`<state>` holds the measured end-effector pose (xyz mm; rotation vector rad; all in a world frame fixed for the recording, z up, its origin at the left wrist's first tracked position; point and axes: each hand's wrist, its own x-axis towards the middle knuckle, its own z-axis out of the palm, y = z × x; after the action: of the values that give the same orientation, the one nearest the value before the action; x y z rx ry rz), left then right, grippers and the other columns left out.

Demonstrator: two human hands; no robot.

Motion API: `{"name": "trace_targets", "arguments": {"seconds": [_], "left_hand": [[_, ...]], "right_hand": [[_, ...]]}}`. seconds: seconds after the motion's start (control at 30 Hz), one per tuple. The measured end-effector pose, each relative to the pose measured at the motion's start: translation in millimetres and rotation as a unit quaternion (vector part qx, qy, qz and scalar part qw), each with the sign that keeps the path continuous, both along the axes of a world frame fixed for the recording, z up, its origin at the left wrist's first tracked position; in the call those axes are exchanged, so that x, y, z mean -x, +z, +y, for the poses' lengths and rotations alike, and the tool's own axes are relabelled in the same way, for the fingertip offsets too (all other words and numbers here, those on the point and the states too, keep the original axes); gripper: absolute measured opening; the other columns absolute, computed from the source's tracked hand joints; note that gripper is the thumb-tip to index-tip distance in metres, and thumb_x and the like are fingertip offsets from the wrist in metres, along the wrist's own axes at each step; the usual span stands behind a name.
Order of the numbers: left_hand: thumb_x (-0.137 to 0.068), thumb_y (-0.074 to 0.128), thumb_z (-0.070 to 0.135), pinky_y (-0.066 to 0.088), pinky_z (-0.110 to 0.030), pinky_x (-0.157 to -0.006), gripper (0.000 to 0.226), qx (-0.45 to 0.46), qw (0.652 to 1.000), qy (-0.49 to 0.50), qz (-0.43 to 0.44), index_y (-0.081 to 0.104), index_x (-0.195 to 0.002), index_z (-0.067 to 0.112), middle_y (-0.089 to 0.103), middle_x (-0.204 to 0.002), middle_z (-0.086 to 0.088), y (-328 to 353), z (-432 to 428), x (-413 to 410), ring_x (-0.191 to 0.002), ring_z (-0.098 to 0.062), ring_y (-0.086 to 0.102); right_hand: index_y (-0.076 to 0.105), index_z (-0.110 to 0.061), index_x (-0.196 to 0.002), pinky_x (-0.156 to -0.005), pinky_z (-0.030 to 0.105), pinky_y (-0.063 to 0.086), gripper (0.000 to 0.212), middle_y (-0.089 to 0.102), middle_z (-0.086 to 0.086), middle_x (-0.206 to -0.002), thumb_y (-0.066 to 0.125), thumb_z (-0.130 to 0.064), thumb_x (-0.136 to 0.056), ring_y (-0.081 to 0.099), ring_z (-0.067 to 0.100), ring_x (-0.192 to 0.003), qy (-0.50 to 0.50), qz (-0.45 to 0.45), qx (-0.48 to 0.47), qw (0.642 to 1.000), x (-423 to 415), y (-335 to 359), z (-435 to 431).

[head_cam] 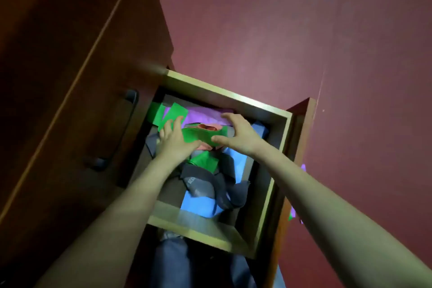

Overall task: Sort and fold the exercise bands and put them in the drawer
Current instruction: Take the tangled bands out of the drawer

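While both hands reach into open wooden drawer [224, 94], folded green band [198, 135] is held between them, over pile inside. Left hand [174, 138] grips band's left end, fingers curled on it. Right hand [238, 134] pinches right end between thumb and arched fingers. Salmon band [207, 127] just beneath (mostly hidden). Purple band [201, 113] along drawer's back; second green band [173, 112] at back left, overlapping purple. Blue band [198, 203] and dark grey band [210, 184] lie loose nearer front. Black handle [117, 133] on cabinet front, left of drawer.
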<state>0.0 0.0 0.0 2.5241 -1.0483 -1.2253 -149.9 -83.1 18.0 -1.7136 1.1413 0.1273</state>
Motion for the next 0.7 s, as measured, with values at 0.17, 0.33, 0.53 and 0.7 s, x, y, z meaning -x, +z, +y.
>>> {"name": "trace_targets", "arguments": {"seconds": [0.17,0.33,0.53,0.7], "left_hand": [[-0.07,0.062,0.061,0.006,-0.054,-0.112,0.102,-0.034,0.991,-0.058,-0.119,0.0,-0.145,0.029,-0.01,-0.156,-0.008,-55.6,-17.5,-23.8,-0.143,-0.029,-0.005],[-0.067,0.07,0.051,0.017,-0.053,-0.11,0.107,-0.032,0.982,-0.117,-0.146,-0.001,-0.145,0.029,-0.01,-0.155,-0.012,-81.1,-27.9,-49.5,-0.141,-0.038,0.007],[-0.065,0.076,0.041,0.028,-0.046,-0.106,0.085,0.014,0.98,-0.148,-0.131,0.033,-0.137,0.024,0.019,-0.148,-0.014,-89.9,-33.6,-62.3,-0.134,-0.036,0.022],[-0.068,0.07,0.006,0.039,-0.027,-0.088,0.041,0.131,0.988,-0.07,-0.049,0.056,-0.106,0.01,0.051,-0.111,-0.022,-85.1,-22.3,-40.8,-0.104,-0.031,0.051]], "right_hand": [[-0.002,-0.011,-0.145,-0.117,0.038,0.006,0.113,-0.001,0.014,-0.155,0.069,-0.054,-0.069,0.002,0.031,-0.143,0.24,0.151,0.127,0.951,-8.6,-58.4,-21.8],[0.0,-0.011,-0.145,-0.113,0.04,0.017,0.114,0.01,0.01,-0.155,0.069,-0.056,-0.067,0.019,0.028,-0.139,0.309,0.174,0.243,0.903,-16.1,-96.5,-31.9],[0.012,-0.012,-0.143,-0.105,0.04,0.026,0.11,0.031,0.014,-0.141,0.074,-0.052,-0.061,0.036,0.03,-0.126,0.278,0.188,0.273,0.902,-31.9,-110.1,-33.3],[0.054,-0.007,-0.112,-0.1,0.042,0.032,0.055,0.059,0.017,-0.117,0.067,-0.043,-0.072,0.048,0.032,-0.115,0.283,0.203,0.258,0.901,-27.8,-103.1,-25.6]]}}
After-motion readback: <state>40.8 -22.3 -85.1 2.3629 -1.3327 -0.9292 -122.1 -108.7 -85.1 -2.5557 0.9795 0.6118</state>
